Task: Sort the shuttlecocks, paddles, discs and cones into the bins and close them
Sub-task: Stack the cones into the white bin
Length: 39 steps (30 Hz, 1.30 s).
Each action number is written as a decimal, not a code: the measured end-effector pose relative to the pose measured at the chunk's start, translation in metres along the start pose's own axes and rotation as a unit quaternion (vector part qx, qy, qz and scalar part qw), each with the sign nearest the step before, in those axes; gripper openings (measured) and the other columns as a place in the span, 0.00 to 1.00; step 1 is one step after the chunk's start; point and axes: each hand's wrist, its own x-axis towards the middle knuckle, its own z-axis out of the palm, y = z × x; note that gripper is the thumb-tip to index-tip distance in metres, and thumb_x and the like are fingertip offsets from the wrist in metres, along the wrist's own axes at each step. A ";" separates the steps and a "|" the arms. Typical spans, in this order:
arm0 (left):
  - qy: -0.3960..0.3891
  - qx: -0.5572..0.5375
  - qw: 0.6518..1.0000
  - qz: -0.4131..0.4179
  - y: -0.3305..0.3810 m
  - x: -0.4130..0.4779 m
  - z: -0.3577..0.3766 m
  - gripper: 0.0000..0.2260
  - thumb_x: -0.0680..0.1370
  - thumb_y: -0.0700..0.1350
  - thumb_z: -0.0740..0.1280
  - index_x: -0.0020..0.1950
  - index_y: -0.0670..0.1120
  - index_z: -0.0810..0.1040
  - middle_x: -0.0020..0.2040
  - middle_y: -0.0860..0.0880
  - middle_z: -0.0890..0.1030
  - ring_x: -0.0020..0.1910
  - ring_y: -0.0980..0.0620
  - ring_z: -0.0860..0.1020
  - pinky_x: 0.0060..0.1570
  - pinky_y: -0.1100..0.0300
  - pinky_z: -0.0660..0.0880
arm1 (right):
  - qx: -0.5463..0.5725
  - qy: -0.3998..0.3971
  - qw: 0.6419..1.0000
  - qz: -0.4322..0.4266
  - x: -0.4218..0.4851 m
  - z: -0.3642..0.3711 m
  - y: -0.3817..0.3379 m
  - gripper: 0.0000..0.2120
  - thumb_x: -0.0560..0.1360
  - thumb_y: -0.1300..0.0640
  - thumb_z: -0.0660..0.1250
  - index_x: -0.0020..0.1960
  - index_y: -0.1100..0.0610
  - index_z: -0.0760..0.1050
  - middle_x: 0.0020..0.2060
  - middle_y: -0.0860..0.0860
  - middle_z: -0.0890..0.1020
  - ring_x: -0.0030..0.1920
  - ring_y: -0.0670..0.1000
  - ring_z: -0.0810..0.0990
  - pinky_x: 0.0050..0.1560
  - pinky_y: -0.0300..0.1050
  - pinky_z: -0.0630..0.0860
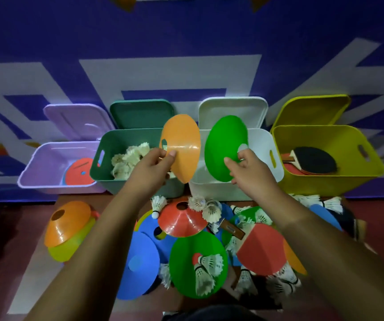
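My left hand (156,164) pinches an orange cone (183,144) by its centre hole, held up on edge over the gap between the green bin (107,144) and the white bin (262,144). A green cone (223,144), gripped at its hole by my right hand (246,167), hangs over the white bin. Four bins stand open in a row: the lilac bin (45,163) holds flat discs, the green one shuttlecocks (128,158), the yellow bin (339,140) paddles (313,159).
On the floor in front lies a pile: a red cone (181,222), blue discs (137,258), a green cone (191,262), a red piece (262,249), several shuttlecocks (207,265). An orange cone stacked on a yellow one (68,228) sits left. All lids lean back against the purple wall.
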 end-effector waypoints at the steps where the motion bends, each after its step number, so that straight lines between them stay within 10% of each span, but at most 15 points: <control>1: -0.022 -0.036 0.999 -0.001 0.011 0.006 0.011 0.16 0.82 0.62 0.66 0.48 0.49 0.77 0.43 0.50 0.82 0.40 0.49 0.82 0.45 0.48 0.81 | -0.007 0.011 1.000 0.010 0.000 -0.009 0.006 0.24 0.74 0.30 0.65 0.60 0.45 0.70 0.47 0.50 0.83 0.47 0.54 0.85 0.52 0.57 0.82; 5: -0.095 -0.200 0.972 -0.075 0.036 0.038 0.057 0.17 0.83 0.63 0.64 0.53 0.49 0.77 0.42 0.50 0.77 0.36 0.51 0.75 0.39 0.53 0.79 | 0.006 0.048 0.998 0.034 -0.005 -0.038 0.029 0.33 0.72 0.31 0.72 0.66 0.52 0.68 0.46 0.53 0.82 0.48 0.55 0.84 0.49 0.55 0.80; 9: -0.019 -0.142 0.971 -0.192 0.030 0.056 0.088 0.23 0.85 0.63 0.59 0.59 0.42 0.77 0.51 0.45 0.84 0.38 0.48 0.76 0.40 0.52 0.79 | 0.016 0.071 0.997 0.038 -0.011 -0.056 0.046 0.46 0.65 0.30 0.77 0.70 0.54 0.65 0.59 0.54 0.80 0.59 0.55 0.80 0.53 0.51 0.79; 22: 0.038 -0.151 0.957 -0.245 -0.006 0.040 0.067 0.21 0.85 0.60 0.61 0.57 0.42 0.80 0.49 0.46 0.85 0.37 0.46 0.77 0.40 0.55 0.76 | 0.020 0.026 0.999 0.000 -0.001 -0.061 0.019 0.28 0.75 0.35 0.74 0.60 0.55 0.71 0.45 0.51 0.80 0.44 0.52 0.81 0.41 0.51 0.77; 27: 0.066 -0.161 0.954 -0.243 -0.020 0.028 0.044 0.20 0.85 0.60 0.60 0.55 0.43 0.79 0.50 0.44 0.85 0.42 0.45 0.79 0.43 0.50 0.79 | 0.172 -0.065 0.975 0.126 0.019 -0.040 0.007 0.34 0.82 0.52 0.67 0.82 0.55 0.57 0.55 0.57 0.85 0.48 0.56 0.88 0.51 0.56 0.86; 39: 0.104 -0.180 0.943 -0.259 -0.063 -0.003 0.000 0.18 0.85 0.57 0.63 0.60 0.43 0.79 0.50 0.44 0.85 0.37 0.47 0.76 0.41 0.52 0.77 | 0.022 -0.124 0.991 0.039 0.007 0.023 -0.010 0.06 0.82 0.52 0.62 0.55 0.51 0.77 0.43 0.47 0.87 0.42 0.48 0.87 0.49 0.56 0.85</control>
